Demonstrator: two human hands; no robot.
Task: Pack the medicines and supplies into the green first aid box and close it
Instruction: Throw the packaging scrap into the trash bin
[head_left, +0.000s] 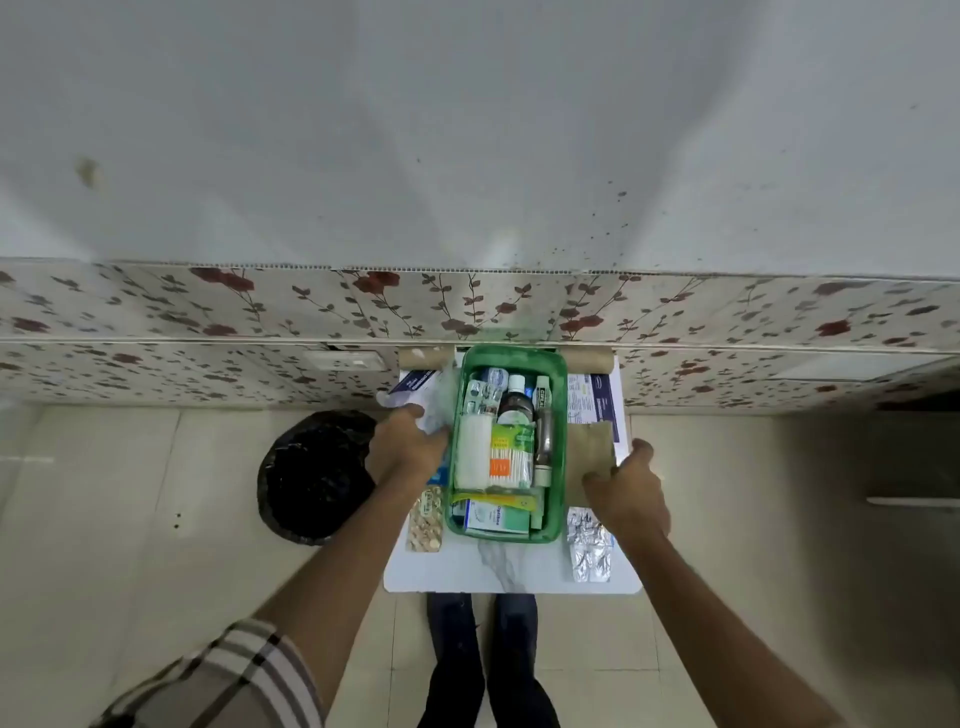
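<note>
Green first aid box (560, 447) sits open in the middle of a small white marble-look table (511, 569), pushed up near a floral-tiled wall (208, 306). Box is already packed: dark syrup bottle (514, 402) w/ white cap upright-ish at the far end, blister strips (480, 397) to its left, a white roll or bottle (472, 452) lying along the left wall, cotton buds pack (506, 460) w/ orange-white sticks in the centre, a slim tube (544, 441) along the right wall, a green-white carton (493, 519) at the near end under a yellow strip. Left hand (408, 449) is just beside the box's left wall, fingers curled over crumpled clear plastic & white paper (415, 400); can't tell if it truly grips them or only presses on them. Right hand (626, 486) is at the right side of the table, fingers bent onto the near edge of a brown cardboard-like sheet (592, 441); grip itself is hidden, can't tell. Still outside the box: tan pill strip (425, 527) near the left front corner, silver foil strips (589, 545) at the right front, printed leaflet (595, 400) beyond the brown sheet. Black bin bag (311, 475) on the floor left of the table; the person's legs show under the near edge
</note>
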